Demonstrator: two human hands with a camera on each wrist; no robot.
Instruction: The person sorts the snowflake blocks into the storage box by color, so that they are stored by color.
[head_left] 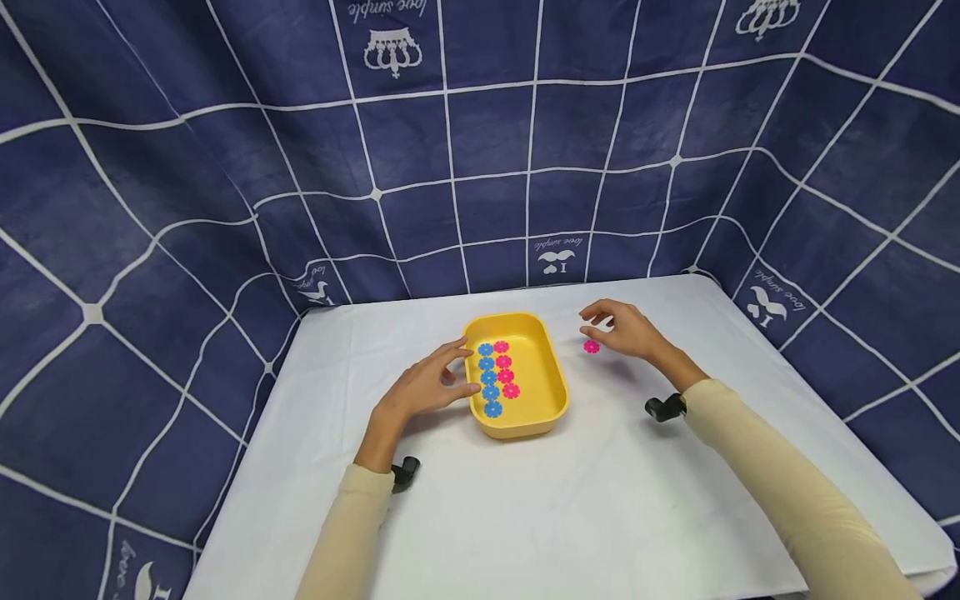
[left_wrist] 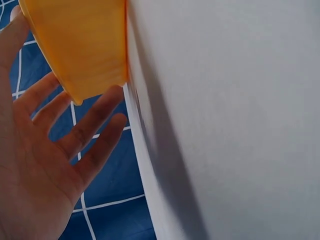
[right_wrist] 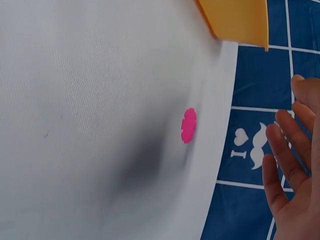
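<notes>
A yellow tray (head_left: pixel 538 367) stands on the white table. Inside it, blue flower-shaped pieces (head_left: pixel 489 377) form a column along the left side, with a shorter column of pink flower-shaped pieces (head_left: pixel 506 376) beside them. My left hand (head_left: pixel 427 383) is at the tray's left rim, fingers spread and loosely bent, thumb tip over the edge; in the left wrist view its fingertips lie close against the tray wall (left_wrist: pixel 80 45). To the tray's right, my right hand (head_left: pixel 628 331) hovers over a single pink flower piece (head_left: pixel 592 347), its fingers apart and holding nothing in the right wrist view.
A white cloth covers the table (head_left: pixel 480 517). Behind and at both sides hangs a dark blue curtain (head_left: pixel 487 133) with white grid lines. Dark wrist-worn devices (head_left: pixel 664 407) sit below both wrists.
</notes>
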